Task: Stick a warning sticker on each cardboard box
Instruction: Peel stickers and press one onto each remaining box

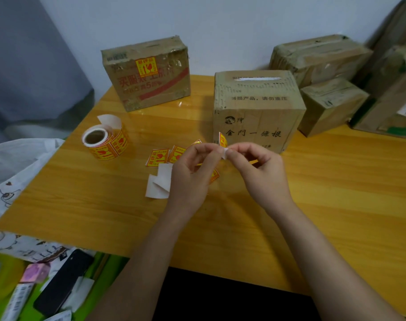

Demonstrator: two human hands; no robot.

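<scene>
Both hands [222,167] pinch a glossy yellow sticker [222,139] off white backing [224,153].

Left hand [192,172] covers part of the loose stickers [158,157] on the bench [336,181]; a yellow corner shows beyond its wrist. Cartons at right [392,93] are cut by the frame edge. Print on the far box's sticker [146,67] is too blurred to read.

Single head-worn wide-angle view, looking forward and down, close over the wooden table [336,193]
</scene>
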